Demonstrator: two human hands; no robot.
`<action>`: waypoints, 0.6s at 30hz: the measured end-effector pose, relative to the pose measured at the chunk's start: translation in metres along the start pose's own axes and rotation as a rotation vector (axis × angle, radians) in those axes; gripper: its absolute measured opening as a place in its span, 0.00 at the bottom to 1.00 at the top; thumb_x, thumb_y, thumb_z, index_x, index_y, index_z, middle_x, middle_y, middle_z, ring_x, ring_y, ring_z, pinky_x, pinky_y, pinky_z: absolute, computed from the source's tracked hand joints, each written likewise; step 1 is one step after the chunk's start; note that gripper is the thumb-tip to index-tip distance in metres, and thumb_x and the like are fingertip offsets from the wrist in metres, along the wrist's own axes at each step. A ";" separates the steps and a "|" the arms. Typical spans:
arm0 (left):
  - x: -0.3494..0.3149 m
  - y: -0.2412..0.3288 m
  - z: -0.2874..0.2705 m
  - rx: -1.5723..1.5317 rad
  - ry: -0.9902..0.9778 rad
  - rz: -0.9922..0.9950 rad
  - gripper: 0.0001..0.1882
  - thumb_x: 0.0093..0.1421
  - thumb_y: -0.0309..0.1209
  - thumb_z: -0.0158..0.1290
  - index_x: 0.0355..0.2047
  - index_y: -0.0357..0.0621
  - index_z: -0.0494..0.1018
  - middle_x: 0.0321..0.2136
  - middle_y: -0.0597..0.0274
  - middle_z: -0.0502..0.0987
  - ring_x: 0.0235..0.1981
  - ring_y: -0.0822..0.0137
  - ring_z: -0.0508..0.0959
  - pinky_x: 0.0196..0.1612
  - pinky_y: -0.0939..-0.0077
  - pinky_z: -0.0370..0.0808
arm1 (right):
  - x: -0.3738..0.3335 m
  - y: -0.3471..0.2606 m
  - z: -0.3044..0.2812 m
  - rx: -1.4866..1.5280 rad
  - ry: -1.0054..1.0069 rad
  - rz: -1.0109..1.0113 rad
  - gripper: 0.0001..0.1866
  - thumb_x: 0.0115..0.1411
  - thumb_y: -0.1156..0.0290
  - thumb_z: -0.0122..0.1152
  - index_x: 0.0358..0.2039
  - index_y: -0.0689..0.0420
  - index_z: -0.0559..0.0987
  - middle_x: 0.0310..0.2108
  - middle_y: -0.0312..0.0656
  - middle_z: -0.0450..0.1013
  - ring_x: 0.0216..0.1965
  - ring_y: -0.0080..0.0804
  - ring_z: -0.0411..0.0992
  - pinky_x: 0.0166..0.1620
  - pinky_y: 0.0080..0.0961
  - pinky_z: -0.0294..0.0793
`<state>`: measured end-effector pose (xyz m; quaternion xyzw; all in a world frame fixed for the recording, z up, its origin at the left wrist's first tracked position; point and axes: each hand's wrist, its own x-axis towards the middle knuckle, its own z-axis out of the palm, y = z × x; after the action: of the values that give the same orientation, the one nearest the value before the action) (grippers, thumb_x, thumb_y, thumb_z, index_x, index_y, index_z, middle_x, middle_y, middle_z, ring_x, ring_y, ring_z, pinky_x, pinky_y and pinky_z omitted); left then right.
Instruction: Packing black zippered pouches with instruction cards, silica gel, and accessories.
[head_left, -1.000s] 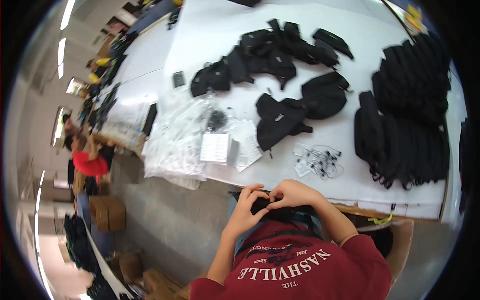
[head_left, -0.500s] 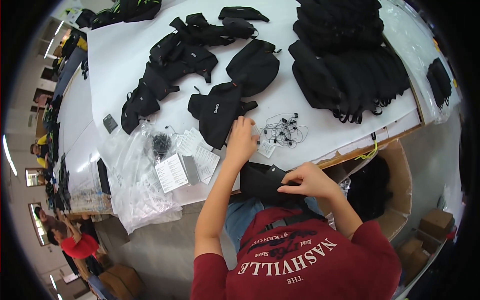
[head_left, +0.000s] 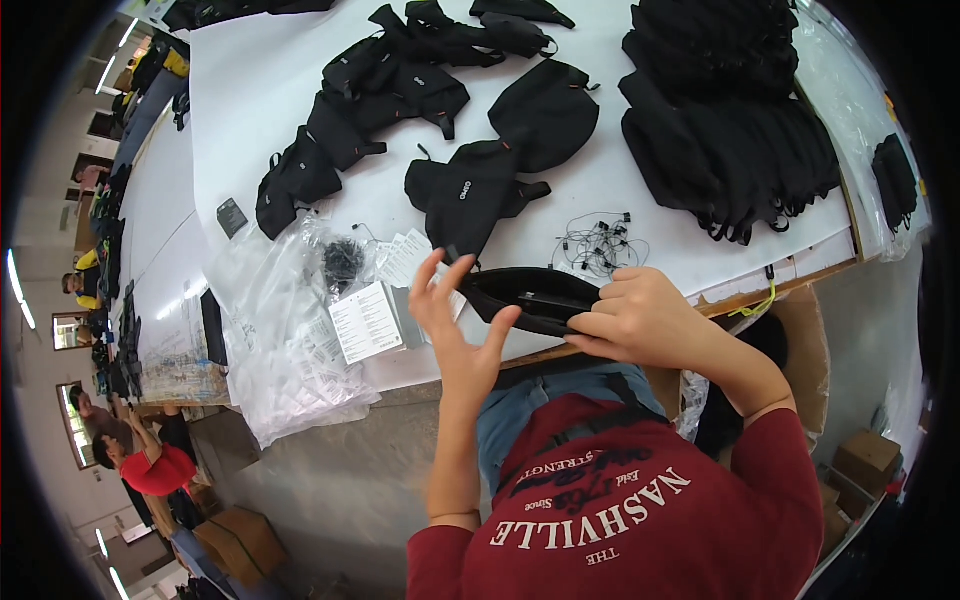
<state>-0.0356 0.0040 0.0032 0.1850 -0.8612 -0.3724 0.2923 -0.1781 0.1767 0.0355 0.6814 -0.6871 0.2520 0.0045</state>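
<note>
A black fabric pouch (head_left: 535, 325) is held at the table's front edge, its mouth gaping so the dark inside shows. My right hand (head_left: 637, 315) grips the pouch's right end, fingers curled over the rim. At its left end is my left hand (head_left: 455, 325), fingers and thumb spread apart, fingertips near the pouch's corner. Just beyond lies a black bag (head_left: 465, 195) with a small printed mark. Behind the pouch and right hand sits a tangle of black tag strings (head_left: 603, 243). Left of my left hand is a stack of white printed cards (head_left: 367, 325).
Several black bags (head_left: 390, 95) spread across the white table (head_left: 240, 130). Large piles of black bags (head_left: 735, 150) stand at the right. Clear plastic bags (head_left: 270, 350) lie at the front left. An open cardboard box (head_left: 805, 340) stands below the right edge. People work far left.
My left hand has come back from the bag on the table to the pouch's left side. The right hand has raised the pouch, and its mouth now gapes. The view has shifted slightly.
</note>
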 end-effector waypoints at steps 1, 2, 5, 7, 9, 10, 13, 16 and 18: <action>-0.008 -0.010 0.003 0.005 0.002 -0.003 0.32 0.49 0.37 0.63 0.53 0.44 0.65 0.59 0.52 0.55 0.58 0.53 0.58 0.60 0.62 0.53 | 0.004 -0.002 0.002 -0.016 0.029 -0.016 0.07 0.46 0.64 0.68 0.22 0.51 0.78 0.12 0.29 0.65 0.15 0.25 0.64 0.22 0.22 0.61; -0.018 -0.016 0.007 -0.333 0.168 -0.116 0.35 0.50 0.38 0.63 0.55 0.43 0.62 0.60 0.53 0.55 0.59 0.54 0.58 0.61 0.62 0.54 | 0.010 -0.006 0.004 -0.008 0.027 -0.024 0.07 0.46 0.64 0.68 0.22 0.51 0.78 0.12 0.29 0.65 0.15 0.25 0.64 0.22 0.22 0.61; -0.045 -0.023 0.021 -0.917 0.243 -0.303 0.41 0.53 0.47 0.59 0.60 0.41 0.54 0.61 0.54 0.56 0.62 0.57 0.57 0.63 0.60 0.53 | 0.021 -0.016 0.011 0.015 0.172 -0.024 0.07 0.46 0.64 0.69 0.24 0.50 0.80 0.12 0.27 0.63 0.15 0.22 0.63 0.22 0.20 0.59; -0.063 -0.025 0.031 -1.663 -0.097 -0.511 0.41 0.55 0.52 0.55 0.61 0.43 0.55 0.59 0.54 0.61 0.62 0.58 0.59 0.64 0.59 0.54 | 0.029 -0.022 0.016 0.064 0.224 -0.035 0.09 0.45 0.63 0.70 0.26 0.50 0.80 0.12 0.26 0.62 0.15 0.21 0.62 0.21 0.20 0.57; -0.063 -0.025 0.037 -1.635 -0.065 -0.576 0.40 0.54 0.54 0.56 0.59 0.45 0.58 0.56 0.55 0.65 0.59 0.58 0.63 0.62 0.59 0.58 | 0.033 -0.027 0.020 0.073 0.228 -0.047 0.11 0.45 0.61 0.71 0.27 0.50 0.81 0.12 0.26 0.62 0.14 0.21 0.60 0.21 0.20 0.57; -0.063 -0.025 0.038 -1.604 -0.036 -0.636 0.39 0.53 0.56 0.56 0.58 0.47 0.61 0.53 0.57 0.69 0.56 0.58 0.66 0.60 0.59 0.61 | 0.033 -0.029 0.022 0.083 0.247 -0.009 0.12 0.45 0.60 0.71 0.29 0.49 0.82 0.12 0.27 0.62 0.14 0.21 0.60 0.21 0.21 0.56; -0.062 -0.034 0.037 -1.672 -0.067 -0.547 0.32 0.54 0.51 0.56 0.53 0.47 0.66 0.50 0.57 0.72 0.54 0.59 0.69 0.60 0.59 0.63 | 0.036 -0.036 0.021 0.092 0.281 0.076 0.13 0.45 0.60 0.71 0.31 0.49 0.82 0.11 0.27 0.61 0.13 0.22 0.59 0.21 0.21 0.56; -0.067 -0.040 0.037 -1.715 0.007 -0.589 0.28 0.54 0.46 0.59 0.51 0.46 0.68 0.49 0.58 0.72 0.53 0.60 0.71 0.59 0.61 0.65 | 0.034 -0.039 0.025 0.108 0.287 0.184 0.14 0.45 0.60 0.70 0.33 0.50 0.83 0.11 0.28 0.61 0.13 0.23 0.59 0.21 0.21 0.56; -0.070 -0.043 0.037 -1.731 0.023 -0.622 0.27 0.54 0.43 0.60 0.51 0.45 0.68 0.49 0.58 0.73 0.52 0.61 0.71 0.58 0.62 0.65 | 0.029 -0.038 0.029 0.113 0.280 0.245 0.15 0.45 0.60 0.70 0.34 0.50 0.83 0.11 0.29 0.61 0.13 0.23 0.58 0.21 0.21 0.56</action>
<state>-0.0023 0.0329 -0.0756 0.1285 -0.1903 -0.9471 0.2240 -0.1346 0.1418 0.0331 0.5502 -0.7423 0.3812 0.0310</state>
